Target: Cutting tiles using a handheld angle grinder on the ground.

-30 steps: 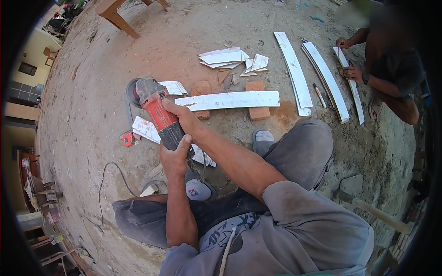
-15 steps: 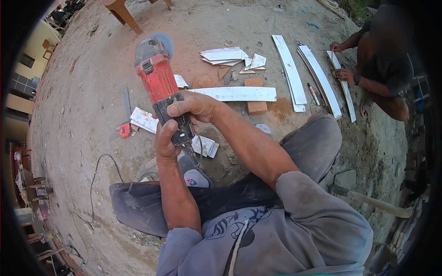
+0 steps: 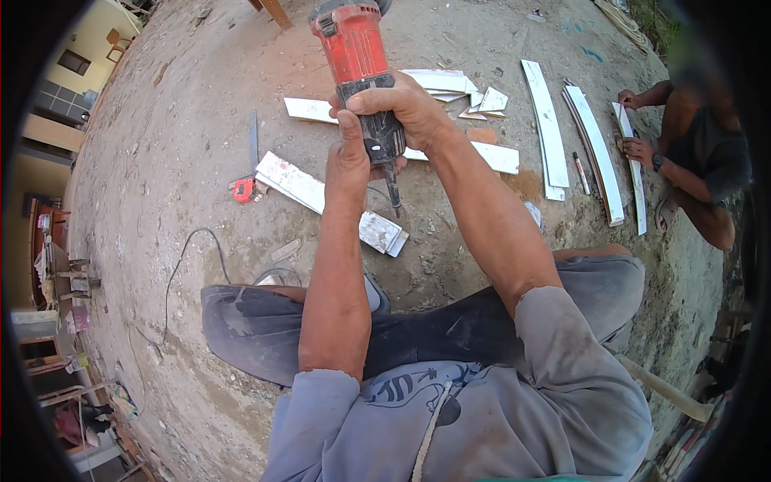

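Observation:
A red and black angle grinder (image 3: 353, 50) is held out in front of me, its head running past the upper edge of the picture. My left hand (image 3: 351, 157) grips the black rear handle from the left, thumb up. From the right, my right hand (image 3: 411, 108) wraps round the same handle, its thumb lying across it. The grinder's cord comes out of the handle's rear end. Behind my arms lies a white tile strip (image 3: 502, 157) partly over an orange brick (image 3: 482, 135). My left forearm crosses in front of a stack of tile strips (image 3: 293, 183).
Broken tile pieces (image 3: 490, 101) lie beyond my hands. Long white strips (image 3: 544, 120) and a marker (image 3: 581, 173) are to the right, where another person (image 3: 699, 145) holds a strip. At left lie a red tape measure (image 3: 243, 189), a metal blade (image 3: 254, 138) and a cord (image 3: 189, 237).
Both hands have moved the grinder forward and to the right in the picture. Its disc, fully seen before, is now mostly cut off by the top edge. The view has shifted a little.

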The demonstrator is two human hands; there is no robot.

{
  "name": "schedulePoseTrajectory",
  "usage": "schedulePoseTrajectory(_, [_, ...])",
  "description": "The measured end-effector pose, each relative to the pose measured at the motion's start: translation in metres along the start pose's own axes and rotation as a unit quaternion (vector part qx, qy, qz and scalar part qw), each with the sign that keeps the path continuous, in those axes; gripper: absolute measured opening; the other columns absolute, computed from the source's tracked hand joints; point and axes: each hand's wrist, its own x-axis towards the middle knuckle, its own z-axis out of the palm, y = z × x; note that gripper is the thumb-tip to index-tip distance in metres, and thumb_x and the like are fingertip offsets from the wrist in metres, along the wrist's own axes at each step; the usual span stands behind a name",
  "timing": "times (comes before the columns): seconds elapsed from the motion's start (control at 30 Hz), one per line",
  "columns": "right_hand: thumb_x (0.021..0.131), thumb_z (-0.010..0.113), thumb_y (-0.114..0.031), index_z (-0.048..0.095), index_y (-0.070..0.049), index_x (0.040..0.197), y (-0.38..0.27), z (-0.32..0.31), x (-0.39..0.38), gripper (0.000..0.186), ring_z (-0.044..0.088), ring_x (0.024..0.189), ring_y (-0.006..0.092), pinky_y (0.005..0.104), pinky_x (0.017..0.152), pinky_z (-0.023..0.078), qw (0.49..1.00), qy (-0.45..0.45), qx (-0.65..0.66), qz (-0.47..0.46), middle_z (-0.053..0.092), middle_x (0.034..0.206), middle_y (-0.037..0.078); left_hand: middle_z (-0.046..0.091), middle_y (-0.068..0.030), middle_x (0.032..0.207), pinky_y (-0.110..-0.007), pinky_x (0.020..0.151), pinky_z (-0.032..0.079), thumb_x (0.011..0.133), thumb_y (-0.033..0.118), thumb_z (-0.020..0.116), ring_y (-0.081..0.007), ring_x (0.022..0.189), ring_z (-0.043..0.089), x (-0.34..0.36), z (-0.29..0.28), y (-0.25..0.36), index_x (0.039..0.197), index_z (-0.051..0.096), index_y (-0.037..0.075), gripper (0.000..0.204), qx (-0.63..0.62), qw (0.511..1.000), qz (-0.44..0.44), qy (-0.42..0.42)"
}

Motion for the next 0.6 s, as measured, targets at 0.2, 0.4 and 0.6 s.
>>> schedulePoseTrajectory(0.2, [0.064,0.078,-0.023,0.059,-0.003,0.090,-0.015,-0.058,0.007,0.038,0.061,0.060,0.0116,0.0252,0.055,0.050,0.978,0.078,-0.193,0.013,0.063,0.079,0.007,0.068,-0.0151,0.097,-0.037,0.075,0.055,0.080,0.082,0.046,-0.0223,0.092,0.068,0.049,-0.015,-0.061,0.115,0.060,-0.006,0.095,0.040,0.995,-0.084,0.045])
schedulePoseTrajectory(0.4, [0.058,0.077,-0.025,0.059,-0.002,0.093,0.012,-0.126,-0.030,0.045,0.058,0.064,0.0151,0.0295,0.061,0.048,0.918,0.214,-0.324,0.080,0.062,0.078,0.007,0.070,-0.0200,0.098,-0.039,0.087,0.050,0.080,0.053,0.071,-0.0323,0.093,0.067,0.085,-0.064,-0.201,0.105,0.066,-0.008,0.066,0.360,0.891,-0.171,0.216])
schedulePoseTrajectory(0.6, [0.054,0.078,-0.024,0.059,-0.001,0.097,0.065,-0.173,-0.052,0.052,0.061,0.073,0.0187,0.0320,0.070,0.049,0.896,0.262,-0.321,0.161,0.064,0.083,0.010,0.065,-0.0255,0.113,-0.041,0.094,0.047,0.083,0.044,0.070,-0.0371,0.106,0.062,0.129,-0.083,-0.252,0.114,0.061,-0.008,0.061,0.292,0.887,-0.202,0.294])
